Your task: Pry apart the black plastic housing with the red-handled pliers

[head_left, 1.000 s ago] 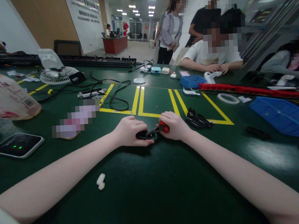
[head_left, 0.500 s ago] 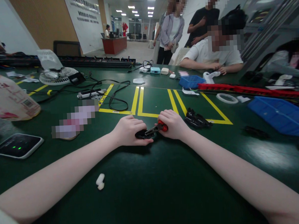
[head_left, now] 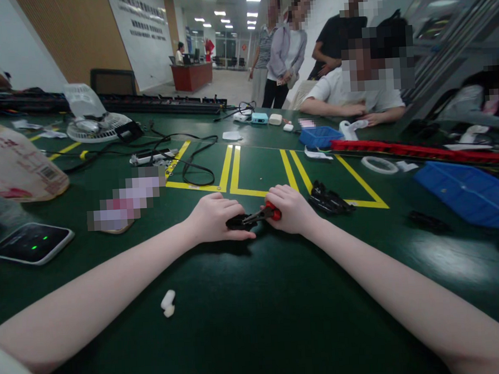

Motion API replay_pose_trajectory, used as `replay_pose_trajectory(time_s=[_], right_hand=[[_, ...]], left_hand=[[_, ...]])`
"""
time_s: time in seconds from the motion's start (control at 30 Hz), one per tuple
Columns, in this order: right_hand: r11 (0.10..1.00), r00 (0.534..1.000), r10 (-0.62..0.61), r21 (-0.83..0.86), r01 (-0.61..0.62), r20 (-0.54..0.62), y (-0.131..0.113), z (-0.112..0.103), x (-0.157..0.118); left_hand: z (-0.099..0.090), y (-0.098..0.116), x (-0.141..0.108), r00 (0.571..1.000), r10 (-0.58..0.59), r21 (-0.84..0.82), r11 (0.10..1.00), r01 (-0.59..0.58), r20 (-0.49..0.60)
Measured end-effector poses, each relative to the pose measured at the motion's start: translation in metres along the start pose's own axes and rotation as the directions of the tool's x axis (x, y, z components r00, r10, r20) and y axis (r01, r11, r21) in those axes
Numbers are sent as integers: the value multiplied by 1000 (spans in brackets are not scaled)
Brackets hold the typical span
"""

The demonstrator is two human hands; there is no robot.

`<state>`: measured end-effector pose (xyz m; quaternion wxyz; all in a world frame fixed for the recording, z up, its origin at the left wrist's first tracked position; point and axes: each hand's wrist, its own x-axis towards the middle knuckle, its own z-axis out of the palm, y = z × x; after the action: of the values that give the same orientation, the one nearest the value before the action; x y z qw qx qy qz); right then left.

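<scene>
My left hand [head_left: 215, 216] is closed on a small black part [head_left: 237, 223] above the green table [head_left: 224, 344]. Red-handled pliers [head_left: 271, 211] are gripped in my right hand [head_left: 290, 208], their metal jaws pointing left and meeting the black part. Where exactly the jaws touch it is too small to tell. Just right of my right hand, a pile of black parts [head_left: 329, 198] lies on the table by the yellow tape lines.
A blue bin [head_left: 471, 195] stands at the right, a smaller blue basket [head_left: 320, 136] farther back. White pieces [head_left: 168, 303] lie near my left forearm. At the left are a phone [head_left: 125, 207], a black device [head_left: 31, 243] and a fan [head_left: 93, 125]. A person sits across.
My hands and the pliers have hardly moved; the pliers' jaws sit at a slightly different angle against the black part. A standing person in the background has shifted left.
</scene>
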<state>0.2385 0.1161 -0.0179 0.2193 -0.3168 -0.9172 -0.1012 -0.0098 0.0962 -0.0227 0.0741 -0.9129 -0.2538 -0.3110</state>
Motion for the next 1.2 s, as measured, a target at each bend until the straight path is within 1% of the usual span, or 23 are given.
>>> replay_pose_trajectory(time_s=[0.1,0.23,0.3,0.47,0.6,0.77,1.0,1.2], right_hand=[[999,999,32,-13,-32,-6,0,1,0],[995,996,93,-30,-93,-15,0,3,1],[993,994,112,-35,-112,-8,0,4,2],[990,990,137,-39,-136,23,-1,3,2],[987,987,154,-55,-151,45,-2,2,2],[986,987,151,-80,-146,63,-4,-2,4],[988,989,142,-70,-139,33,-2,-1,7],[989,989,134,-70,-130,57,0,0,7]], left_hand=[[1,0,0,999,-31,-7,999,31,12],[3,-1,1,990,-141,12,990,141,16],[4,-2,2,985,-170,25,985,169,14],[3,-2,2,985,-174,53,983,173,12],[3,-2,2,981,-191,41,981,191,11],[3,-2,2,974,-216,-16,976,217,62],[0,-4,5,966,-220,-60,971,229,137],[3,-5,5,967,-220,-68,971,230,126]])
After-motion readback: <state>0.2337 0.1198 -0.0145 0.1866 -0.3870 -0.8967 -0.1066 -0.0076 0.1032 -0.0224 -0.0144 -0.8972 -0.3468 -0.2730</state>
